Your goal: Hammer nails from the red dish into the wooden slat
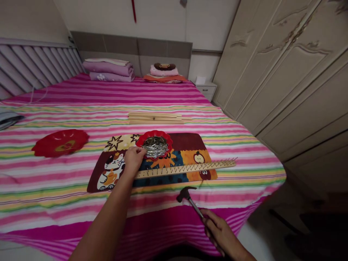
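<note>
My right hand (219, 230) is wrapped round the handle of a claw hammer (187, 195), its head over the near part of the bed. At the left edge of a scalloped red bowl (170, 142), my left hand (134, 158) has its fingers pinched together; what they hold, if anything, is too small to make out. Many silvery nails (156, 146) fill the bowl. A long wooden strip (175, 170) lies in front of it, with a row of nails standing slanted along most of its length. My left hand and wrist cover part of the strip's left end.
Beneath the bowl and strip lies a patterned mat (191, 141) on the striped bedspread (239, 145). Several wooden strips (154, 119) rest farther back. A red plate (59, 143) is at left. Folded bedding (108, 70) sits near the headboard; a wardrobe (272, 54) stands at right.
</note>
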Motion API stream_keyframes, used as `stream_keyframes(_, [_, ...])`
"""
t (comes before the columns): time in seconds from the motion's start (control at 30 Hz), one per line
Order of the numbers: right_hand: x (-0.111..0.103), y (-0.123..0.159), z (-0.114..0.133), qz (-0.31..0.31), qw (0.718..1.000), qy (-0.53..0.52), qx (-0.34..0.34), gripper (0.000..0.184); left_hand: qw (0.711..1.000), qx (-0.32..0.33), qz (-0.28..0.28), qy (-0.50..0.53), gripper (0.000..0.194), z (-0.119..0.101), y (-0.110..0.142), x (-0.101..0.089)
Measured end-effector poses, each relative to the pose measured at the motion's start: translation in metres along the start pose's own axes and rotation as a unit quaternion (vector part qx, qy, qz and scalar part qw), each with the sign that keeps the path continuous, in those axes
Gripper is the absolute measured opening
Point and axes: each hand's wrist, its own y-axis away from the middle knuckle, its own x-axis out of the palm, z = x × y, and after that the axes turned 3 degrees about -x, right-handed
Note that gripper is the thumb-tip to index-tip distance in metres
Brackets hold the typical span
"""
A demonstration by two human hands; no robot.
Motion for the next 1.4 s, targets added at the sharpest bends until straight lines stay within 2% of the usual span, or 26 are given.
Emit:
stream_keyframes(0.07, [0.000,0.000,-0.001,-0.006,1.000,-0.005,-0.002,0.053,0.991,-0.029,-0.001,0.132,0.024,0.005,0.006,-0.008])
stream_keyframes(0.13, [0.000,-0.001,-0.003,-0.007,1.000,-0.009,-0.006,0.053,0.967,-0.076,0.008,0.244,0.029,0.010,0.015,-0.016])
stream_keyframes(0.2, [-0.001,-0.001,-0.004,-0.001,1.000,-0.009,-0.012,0.052,0.942,-0.126,0.025,0.310,0.034,0.014,0.026,-0.024])
stream_keyframes(0.33, [-0.002,0.002,-0.002,0.005,1.000,0.003,-0.011,0.051,0.912,-0.188,0.055,0.359,0.044,0.024,0.045,-0.033])
stream_keyframes(0.53, [-0.003,-0.002,-0.007,0.007,1.000,0.001,0.001,0.057,0.896,-0.200,0.063,0.392,0.037,0.030,0.055,-0.031])
stream_keyframes(0.63, [-0.004,-0.005,-0.012,0.010,1.000,0.003,-0.004,0.056,0.902,-0.204,0.079,0.373,0.036,0.029,0.054,-0.033])
stream_keyframes(0.73, [-0.005,-0.005,-0.012,0.006,1.000,0.006,-0.006,0.055,0.922,-0.175,0.089,0.335,0.042,0.029,0.055,-0.034])
stream_keyframes(0.83, [-0.004,-0.003,-0.008,0.000,1.000,0.012,-0.003,0.056,0.953,-0.142,0.071,0.257,0.039,0.030,0.057,-0.034])
stream_keyframes(0.93, [-0.002,0.000,-0.004,-0.013,1.000,0.016,-0.004,0.057,0.981,-0.100,0.043,0.159,0.027,0.032,0.059,-0.033])
stream_keyframes(1.0, [-0.002,0.001,-0.001,-0.018,1.000,0.015,-0.005,0.055,0.984,-0.091,0.048,0.142,0.024,0.033,0.059,-0.031])
stream_keyframes(1.17, [-0.002,0.001,0.000,-0.014,1.000,0.011,0.011,0.056,0.965,-0.136,0.096,0.204,0.033,0.033,0.062,-0.024])
stream_keyframes(1.4, [-0.001,0.005,0.006,-0.022,1.000,0.011,0.003,0.051,0.984,-0.115,0.072,0.117,0.020,0.022,0.069,-0.026])
